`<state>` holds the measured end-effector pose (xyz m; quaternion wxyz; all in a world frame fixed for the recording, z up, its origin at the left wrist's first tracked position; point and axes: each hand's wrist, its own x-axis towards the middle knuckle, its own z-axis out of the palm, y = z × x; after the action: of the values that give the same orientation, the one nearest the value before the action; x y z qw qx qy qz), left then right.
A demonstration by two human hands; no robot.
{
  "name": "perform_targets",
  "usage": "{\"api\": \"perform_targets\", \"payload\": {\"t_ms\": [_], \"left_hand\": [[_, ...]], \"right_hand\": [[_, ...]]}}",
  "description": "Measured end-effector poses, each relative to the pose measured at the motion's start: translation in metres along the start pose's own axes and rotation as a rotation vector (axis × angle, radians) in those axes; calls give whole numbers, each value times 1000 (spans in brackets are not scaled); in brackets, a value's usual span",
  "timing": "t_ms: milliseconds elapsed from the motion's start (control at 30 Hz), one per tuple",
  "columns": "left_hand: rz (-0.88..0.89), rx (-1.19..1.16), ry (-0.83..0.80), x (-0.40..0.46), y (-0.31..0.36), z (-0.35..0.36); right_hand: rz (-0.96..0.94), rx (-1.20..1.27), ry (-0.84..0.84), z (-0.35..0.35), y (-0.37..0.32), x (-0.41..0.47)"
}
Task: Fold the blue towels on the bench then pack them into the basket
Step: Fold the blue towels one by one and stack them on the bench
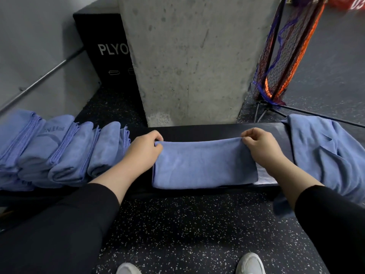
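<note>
Towel [204,165] in the middle of the bench [217,131] is getting pinched at both far corners right now: left hand [143,150] has its fingers curled round the far-left corner, right hand [260,146] nips the far-right one, and the rest of the cloth lies flat on the black padding, already doubled over by the look of the thick near edge. It looks like microfibre, so I'd guess super light, floppy, zero stiffness, a bit grippy against the bench rather than slippery. Nothing fragile about it, you just can't push it around without bunching, so corners or the folded edge are the spots to hold, and lifting both ends evenly should keep the layers lined up. Out to the left there's a row of folded towels [65,153] leaning on each other, running off the frame edge so no clue how many. On the right a loose heap of unfolded towels [325,153] drapes over the bench end, also cut off. Can't spot the basket anywhere in view. Something pale under the towel's near-right corner, can't make out what.
</note>
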<state>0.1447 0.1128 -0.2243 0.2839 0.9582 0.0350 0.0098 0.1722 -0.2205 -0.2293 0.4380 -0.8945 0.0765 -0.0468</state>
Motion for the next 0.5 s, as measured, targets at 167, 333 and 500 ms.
{"api": "perform_targets", "payload": {"t_ms": [167,333,500], "left_hand": [[32,231,101,26,-5,22],[384,254,128,24,7,49],[469,377,-204,9,9,79]], "right_hand": [[28,-271,-2,21,14,22],[-173,-495,102,38,-6,3],[-244,-433,-119,82,-18,-38]]}}
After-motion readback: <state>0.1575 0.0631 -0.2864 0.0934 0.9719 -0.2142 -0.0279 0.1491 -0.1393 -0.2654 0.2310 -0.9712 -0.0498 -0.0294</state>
